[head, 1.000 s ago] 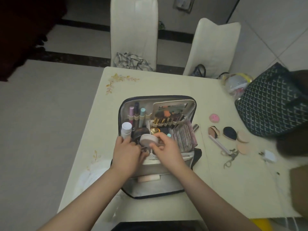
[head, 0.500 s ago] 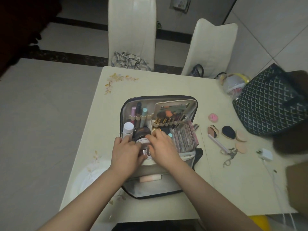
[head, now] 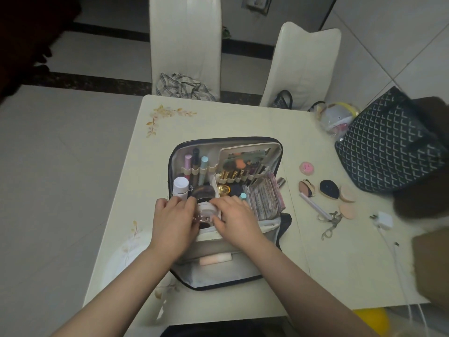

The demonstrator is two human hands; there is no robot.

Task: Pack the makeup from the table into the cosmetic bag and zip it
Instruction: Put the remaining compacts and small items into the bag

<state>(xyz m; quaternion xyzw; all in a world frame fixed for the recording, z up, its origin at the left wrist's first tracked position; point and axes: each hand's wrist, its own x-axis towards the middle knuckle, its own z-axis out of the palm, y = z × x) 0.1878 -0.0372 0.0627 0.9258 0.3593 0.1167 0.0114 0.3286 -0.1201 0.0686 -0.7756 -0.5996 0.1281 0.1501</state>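
Both hands press into the open cosmetic bag (head: pixel 226 271) on the table (head: pixel 243 120). The left hand (head: pixel 173 221) and right hand (head: pixel 237 220) curl their fingers around a round white compact (head: pixel 206 208) inside it. Sponges (head: pixel 346 194) and an eyelash curler (head: pixel 330 224) lie to the right.

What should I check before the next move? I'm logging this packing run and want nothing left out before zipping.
1. Cosmetic bag open and flat on the table: ok.
2. Round compact seated in its compartment: cannot tell; left hand and right hand both rest on it.
3. All makeup off the table: not ok; pink puff, black sponge, eyelash curler and pink pen lie right of the bag.
4. Either hand free for those items: not ok.
5. Zipper path clear: cannot tell.
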